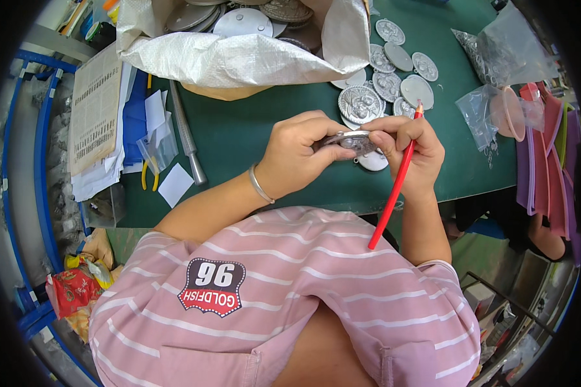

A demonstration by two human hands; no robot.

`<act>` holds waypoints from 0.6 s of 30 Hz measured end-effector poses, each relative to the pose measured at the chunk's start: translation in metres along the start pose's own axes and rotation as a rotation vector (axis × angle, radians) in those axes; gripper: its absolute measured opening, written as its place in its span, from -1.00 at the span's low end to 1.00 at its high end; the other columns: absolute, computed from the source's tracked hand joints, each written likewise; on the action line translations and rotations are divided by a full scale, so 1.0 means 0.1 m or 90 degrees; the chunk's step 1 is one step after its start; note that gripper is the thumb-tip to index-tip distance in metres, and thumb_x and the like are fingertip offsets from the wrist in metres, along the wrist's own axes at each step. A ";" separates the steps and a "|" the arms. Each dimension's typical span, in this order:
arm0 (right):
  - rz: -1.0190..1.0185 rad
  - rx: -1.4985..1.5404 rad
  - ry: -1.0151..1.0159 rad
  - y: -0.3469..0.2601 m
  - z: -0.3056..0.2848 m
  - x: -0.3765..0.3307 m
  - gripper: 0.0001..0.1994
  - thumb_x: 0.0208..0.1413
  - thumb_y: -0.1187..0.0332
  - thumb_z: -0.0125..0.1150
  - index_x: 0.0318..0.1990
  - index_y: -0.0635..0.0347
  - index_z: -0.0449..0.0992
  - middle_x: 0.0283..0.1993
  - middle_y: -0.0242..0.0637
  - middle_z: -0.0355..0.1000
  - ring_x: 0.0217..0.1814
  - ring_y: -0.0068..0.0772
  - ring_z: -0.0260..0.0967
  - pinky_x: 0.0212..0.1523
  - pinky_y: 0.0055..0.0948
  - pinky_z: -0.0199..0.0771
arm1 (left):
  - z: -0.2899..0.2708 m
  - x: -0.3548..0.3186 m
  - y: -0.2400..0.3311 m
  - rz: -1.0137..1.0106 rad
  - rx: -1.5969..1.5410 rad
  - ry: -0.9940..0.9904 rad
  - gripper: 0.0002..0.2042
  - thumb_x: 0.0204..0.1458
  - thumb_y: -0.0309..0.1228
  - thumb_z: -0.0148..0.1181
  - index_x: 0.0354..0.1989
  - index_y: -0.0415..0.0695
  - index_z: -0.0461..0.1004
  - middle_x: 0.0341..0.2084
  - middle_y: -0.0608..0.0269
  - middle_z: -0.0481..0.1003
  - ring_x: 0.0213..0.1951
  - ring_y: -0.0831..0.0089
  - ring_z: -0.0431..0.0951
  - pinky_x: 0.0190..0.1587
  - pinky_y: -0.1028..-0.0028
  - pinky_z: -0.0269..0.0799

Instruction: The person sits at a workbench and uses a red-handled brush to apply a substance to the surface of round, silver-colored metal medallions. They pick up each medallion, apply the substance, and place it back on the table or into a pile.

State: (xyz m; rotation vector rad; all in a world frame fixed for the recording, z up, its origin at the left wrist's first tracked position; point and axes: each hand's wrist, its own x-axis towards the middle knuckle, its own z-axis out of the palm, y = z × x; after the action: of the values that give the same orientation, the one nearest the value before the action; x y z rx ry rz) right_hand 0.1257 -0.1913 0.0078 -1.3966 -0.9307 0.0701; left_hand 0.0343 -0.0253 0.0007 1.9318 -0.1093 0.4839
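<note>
Between my two hands a silver embossed medallion (361, 142) is held up, tilted nearly edge-on, above the green table. My left hand (300, 151) grips its left edge with thumb and fingers. On the other side my right hand (414, 151) pinches the medallion's right edge and also holds a red pencil (395, 193), which slants down towards my shirt with its sharpened tip up. Just beyond the hands lies a loose pile of round silver medallions (360, 104), some with raised relief and some showing flat backs.
A white woven sack (239, 58) full of medallions stands at the far middle. To the left lie a tapered metal rod (186, 132), yellow-handled pliers (150, 175) and stacked papers (97, 116). Plastic bags (507, 55) and a pink cup (508, 113) sit at the right of the green table (258, 116).
</note>
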 end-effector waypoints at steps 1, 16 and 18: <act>0.041 0.025 0.060 0.01 0.03 -0.03 -0.72 -0.02 0.63 0.15 -0.55 0.20 0.14 -0.38 -0.07 0.48 -0.32 -0.45 0.43 -0.31 -0.54 0.44 | 0.00 -0.04 -0.05 0.028 -0.001 0.015 -0.78 -0.32 -0.56 0.36 -0.41 -0.24 0.52 -0.60 0.24 0.45 -0.56 0.52 0.42 -0.51 0.60 0.30; 0.199 -0.032 0.053 0.01 0.24 -0.12 -0.71 -0.06 0.62 0.19 -0.50 0.19 0.12 -0.44 -0.25 0.37 -0.42 -0.63 0.30 -0.41 -0.66 0.32 | -0.05 -0.17 -0.05 0.157 0.255 0.085 -0.44 -0.37 -0.62 0.31 -0.05 -0.22 0.32 -0.20 0.11 0.40 -0.15 0.19 0.41 -0.14 0.37 0.36; 0.189 0.020 0.072 0.00 0.25 -0.13 -0.71 -0.07 0.63 0.19 -0.51 0.19 0.12 -0.41 -0.21 0.40 -0.43 -0.62 0.30 -0.42 -0.66 0.33 | -0.05 -0.20 -0.04 0.014 0.086 0.105 -0.36 -0.33 -0.61 0.31 0.05 -0.25 0.22 -0.18 0.08 0.40 -0.13 0.23 0.42 -0.11 0.39 0.37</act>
State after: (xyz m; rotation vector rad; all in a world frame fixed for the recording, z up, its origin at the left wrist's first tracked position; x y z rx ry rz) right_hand 0.1024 -0.1786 -0.0014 -1.4852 -0.6220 0.2264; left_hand 0.0160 -0.0221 -0.0086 2.0144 0.0099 0.6776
